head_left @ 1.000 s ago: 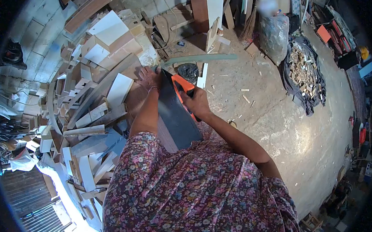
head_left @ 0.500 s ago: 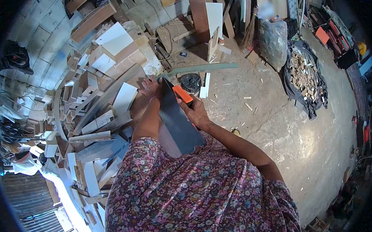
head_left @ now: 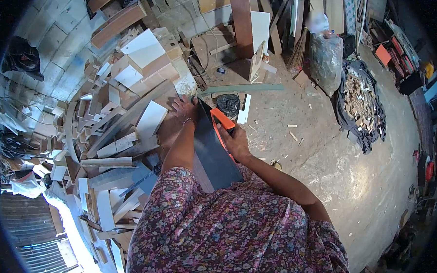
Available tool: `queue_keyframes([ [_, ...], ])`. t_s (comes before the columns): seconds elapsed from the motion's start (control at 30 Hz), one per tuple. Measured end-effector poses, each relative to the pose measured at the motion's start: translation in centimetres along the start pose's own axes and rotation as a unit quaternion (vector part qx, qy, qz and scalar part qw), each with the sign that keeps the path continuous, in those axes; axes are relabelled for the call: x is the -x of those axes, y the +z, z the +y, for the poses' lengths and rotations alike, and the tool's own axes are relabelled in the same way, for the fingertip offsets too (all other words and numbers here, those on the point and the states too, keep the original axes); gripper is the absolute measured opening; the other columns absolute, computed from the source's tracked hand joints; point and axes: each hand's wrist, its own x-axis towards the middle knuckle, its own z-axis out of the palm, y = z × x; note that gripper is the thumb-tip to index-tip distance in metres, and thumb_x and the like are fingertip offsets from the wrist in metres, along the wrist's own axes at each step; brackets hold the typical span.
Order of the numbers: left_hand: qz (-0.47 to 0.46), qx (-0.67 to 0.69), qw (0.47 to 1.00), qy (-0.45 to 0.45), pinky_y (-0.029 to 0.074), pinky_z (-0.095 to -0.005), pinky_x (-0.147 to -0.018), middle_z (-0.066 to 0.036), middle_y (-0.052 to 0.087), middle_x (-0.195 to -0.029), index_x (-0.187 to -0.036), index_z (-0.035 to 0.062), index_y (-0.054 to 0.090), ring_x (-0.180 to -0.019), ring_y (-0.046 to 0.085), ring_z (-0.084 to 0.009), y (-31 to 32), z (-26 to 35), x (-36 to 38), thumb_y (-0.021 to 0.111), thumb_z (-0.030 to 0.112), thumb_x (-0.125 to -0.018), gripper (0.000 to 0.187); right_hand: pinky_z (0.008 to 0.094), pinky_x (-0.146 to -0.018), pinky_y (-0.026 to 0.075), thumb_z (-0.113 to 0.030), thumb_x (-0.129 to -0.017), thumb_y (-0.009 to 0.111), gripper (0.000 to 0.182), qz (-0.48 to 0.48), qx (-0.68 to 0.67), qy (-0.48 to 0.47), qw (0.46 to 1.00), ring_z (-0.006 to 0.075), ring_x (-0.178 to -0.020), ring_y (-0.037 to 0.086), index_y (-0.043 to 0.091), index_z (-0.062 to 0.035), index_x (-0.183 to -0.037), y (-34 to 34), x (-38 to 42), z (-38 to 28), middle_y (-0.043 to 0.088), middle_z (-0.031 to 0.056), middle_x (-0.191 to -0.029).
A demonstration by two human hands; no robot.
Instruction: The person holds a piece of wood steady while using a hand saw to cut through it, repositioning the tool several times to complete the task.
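Observation:
A dark grey board lies lengthways in front of me, its near end against my floral clothing. My left hand, fingers spread, rests at the board's far left end beside brown wood. My right hand is wrapped around the handle of an orange-and-black tool that looks like a handsaw. It sits at the board's right edge; an orange strip runs down along that edge. How far its blade enters the board cannot be made out.
Stacked wood offcuts crowd the left side. Ahead lie a green strip, a black plastic bag and a white strip. Further right stand a broom, a clear sack and a dark cloth heaped with wood scraps.
The whole view has shifted slightly, with the scene sitting lower. My right hand and the orange-handled tool have tilted and moved a little right, showing more orange. My left hand stays on the board.

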Motion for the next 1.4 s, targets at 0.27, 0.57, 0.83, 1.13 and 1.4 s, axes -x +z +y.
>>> queue_keyframes([
  [0.27,0.045,-0.014,0.999,0.008,0.019,-0.0638,-0.091,-0.017,0.038,-0.125,-0.117,0.0128,0.044,-0.116,0.035,-0.0310,0.8,-0.2,-0.6,0.041,0.054,-0.079,0.056,0.0334,-0.054,0.043,-0.033,-0.082,0.056,0.038,0.010,-0.021,0.000,1.000,0.0227,-0.058,0.058,0.050,0.0029,-0.091,0.6,1.2,2.7,0.056,0.0164,-0.062],
  [0.57,0.130,0.033,0.991,0.025,0.027,-0.0582,-0.085,-0.013,0.045,-0.112,-0.106,0.0122,0.050,-0.108,0.040,-0.0278,1.2,0.1,-0.1,0.048,0.044,-0.077,0.044,0.0370,-0.060,0.044,-0.029,-0.080,0.057,0.036,-0.077,0.036,0.057,0.995,0.0317,-0.066,0.059,0.054,0.0040,-0.095,-3.8,1.3,-5.2,0.057,0.0214,-0.068],
  [0.83,0.187,0.006,0.981,0.056,0.032,-0.0541,-0.080,-0.012,0.047,-0.107,-0.099,0.0116,0.055,-0.098,0.044,-0.0262,1.4,-0.9,0.1,0.051,0.040,-0.075,0.037,0.0364,-0.060,0.045,-0.026,-0.080,0.057,0.033,-0.060,0.078,0.061,0.993,0.0298,-0.064,0.060,0.055,0.0041,-0.093,-3.4,3.8,-5.4,0.058,0.0201,-0.068],
  [1.13,0.195,-0.024,0.969,0.147,0.036,-0.0492,-0.078,-0.011,0.048,-0.101,-0.099,0.0096,0.054,-0.092,0.047,-0.0285,0.7,-1.8,0.5,0.052,0.035,-0.072,0.037,0.0369,-0.052,0.042,-0.021,-0.078,0.058,0.027,-0.030,0.064,0.029,0.997,0.0287,-0.059,0.059,0.054,0.0055,-0.082,1.0,-1.5,-1.4,0.055,0.0213,-0.062],
  [1.4,0.183,-0.011,0.975,0.121,0.022,-0.0516,-0.096,-0.013,0.039,-0.123,-0.113,0.0106,0.047,-0.119,0.032,-0.0310,1.4,-1.5,2.8,0.050,0.034,-0.078,0.042,0.0370,-0.054,0.044,-0.025,-0.078,0.059,0.033,-0.017,0.058,0.012,0.998,0.0276,-0.058,0.059,0.055,0.0067,-0.084,-0.6,-1.4,-0.8,0.056,0.0215,-0.064],
])
